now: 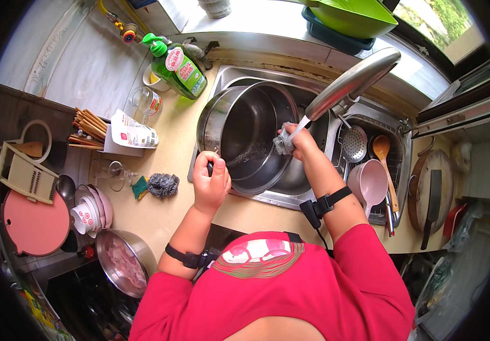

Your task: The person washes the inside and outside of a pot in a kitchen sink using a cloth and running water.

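Observation:
A large stainless steel pot point(251, 136) is tilted in the left basin of a double sink point(223, 81). My left hand point(213, 181) is closed around the pot's dark handle at its near left side. Bunched in my right hand point(298, 140) is a grey dishcloth point(284, 143), at the right rim of the pot. From the curved metal faucet point(351, 85), water runs down onto my right hand. Some water shows on the pot's inner wall. What the cloth touches behind my fingers is hidden.
Left on the counter are a green dish soap bottle point(181, 70), a glass jar point(144, 102), chopsticks point(89, 130), a steel wool scrubber point(163, 185) and a metal bowl of raw meat point(125, 262). The right basin's rack holds a pink pan point(367, 181) and utensils; beyond lies a cleaver point(433, 200).

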`<state>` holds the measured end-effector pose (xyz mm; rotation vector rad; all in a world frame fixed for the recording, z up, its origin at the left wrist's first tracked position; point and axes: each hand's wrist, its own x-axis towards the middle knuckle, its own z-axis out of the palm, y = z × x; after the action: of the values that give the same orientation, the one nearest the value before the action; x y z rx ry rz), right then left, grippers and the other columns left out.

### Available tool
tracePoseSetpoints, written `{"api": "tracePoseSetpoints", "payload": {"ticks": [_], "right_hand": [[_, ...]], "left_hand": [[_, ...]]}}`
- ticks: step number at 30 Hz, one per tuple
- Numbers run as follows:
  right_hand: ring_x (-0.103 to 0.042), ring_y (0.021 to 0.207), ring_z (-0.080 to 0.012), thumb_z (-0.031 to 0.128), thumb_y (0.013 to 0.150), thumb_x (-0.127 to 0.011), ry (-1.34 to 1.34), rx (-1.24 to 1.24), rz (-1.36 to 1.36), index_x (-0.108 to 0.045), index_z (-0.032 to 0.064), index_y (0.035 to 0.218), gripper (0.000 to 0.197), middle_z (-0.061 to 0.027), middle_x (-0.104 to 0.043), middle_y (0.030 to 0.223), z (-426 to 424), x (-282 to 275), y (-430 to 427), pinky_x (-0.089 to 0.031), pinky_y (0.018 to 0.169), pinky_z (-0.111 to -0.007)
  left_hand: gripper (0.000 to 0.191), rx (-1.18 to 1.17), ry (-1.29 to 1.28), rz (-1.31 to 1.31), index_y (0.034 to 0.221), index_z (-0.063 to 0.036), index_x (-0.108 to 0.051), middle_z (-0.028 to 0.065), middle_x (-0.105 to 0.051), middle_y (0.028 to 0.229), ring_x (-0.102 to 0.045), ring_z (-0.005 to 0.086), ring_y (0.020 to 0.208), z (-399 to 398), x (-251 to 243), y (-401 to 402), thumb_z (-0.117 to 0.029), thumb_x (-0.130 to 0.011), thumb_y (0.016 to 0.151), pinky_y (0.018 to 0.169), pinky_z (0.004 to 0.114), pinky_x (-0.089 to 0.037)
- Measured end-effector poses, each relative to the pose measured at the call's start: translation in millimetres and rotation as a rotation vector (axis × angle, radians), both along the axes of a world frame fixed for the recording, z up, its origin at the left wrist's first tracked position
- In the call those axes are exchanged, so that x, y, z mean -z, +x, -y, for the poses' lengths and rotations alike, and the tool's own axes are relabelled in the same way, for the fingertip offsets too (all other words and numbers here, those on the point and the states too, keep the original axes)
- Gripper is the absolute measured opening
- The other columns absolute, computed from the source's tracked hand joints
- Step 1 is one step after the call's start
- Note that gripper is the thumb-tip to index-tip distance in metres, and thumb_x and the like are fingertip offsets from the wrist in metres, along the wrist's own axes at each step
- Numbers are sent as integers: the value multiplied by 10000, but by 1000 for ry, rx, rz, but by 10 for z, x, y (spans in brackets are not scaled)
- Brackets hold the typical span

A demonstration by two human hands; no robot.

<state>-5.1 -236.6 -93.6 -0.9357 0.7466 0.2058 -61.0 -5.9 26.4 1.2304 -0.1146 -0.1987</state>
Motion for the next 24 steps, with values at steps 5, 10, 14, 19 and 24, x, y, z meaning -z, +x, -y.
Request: {"api": "tracePoseSetpoints", "payload": {"ticks": [5, 10, 14, 19, 24], "right_hand": [[-577, 624, -252, 71, 837, -493, 230, 11, -112, -526, 11, 871, 76, -105, -563, 729, 71, 204, 38, -501, 550, -376], [-566, 587, -281, -1, 794, -470, 194, 46, -93, -496, 14, 852, 66, -124, -540, 698, -23, 150, 25, -504, 519, -391], [-557, 664, -220, 87, 827, -510, -73, 160, -3, -526, 58, 945, 122, -88, -537, 760, -48, 266, 107, -471, 578, -352], [-545, 934, -236, 333, 870, -431, -943, -42, 74, -487, 71, 1086, 344, -108, -560, 1009, -153, 824, 266, -440, 796, -350], [-200, 1328, -327, 418, 845, -436, -1610, -1551, 249, -298, 87, 1366, 632, -156, -172, 1451, -286, 908, -20, -175, 1084, -411]], "left_hand": [[149, 86, 0, 13, 850, -84, -391, -47, -340, 513, -307, 26, 388, 87, 78, 97, -162, -497, 920, 355, 177, -259], [161, 127, 101, 22, 840, -87, -365, -36, -329, 501, -271, 35, 367, 127, 201, 174, -173, -464, 934, 341, 187, -228], [143, 144, 170, 30, 828, -85, -367, -42, -322, 514, -264, 32, 369, 172, 291, 228, -133, -452, 932, 347, 188, -216], [137, 159, 77, -106, 832, -72, -406, -27, -391, 542, -333, 27, 404, 170, 287, 273, -128, -511, 902, 369, 179, -264], [121, 188, 72, -141, 838, -69, -402, -24, -377, 528, -326, 32, 395, 149, 292, 302, -117, -483, 913, 358, 185, -256]]}}
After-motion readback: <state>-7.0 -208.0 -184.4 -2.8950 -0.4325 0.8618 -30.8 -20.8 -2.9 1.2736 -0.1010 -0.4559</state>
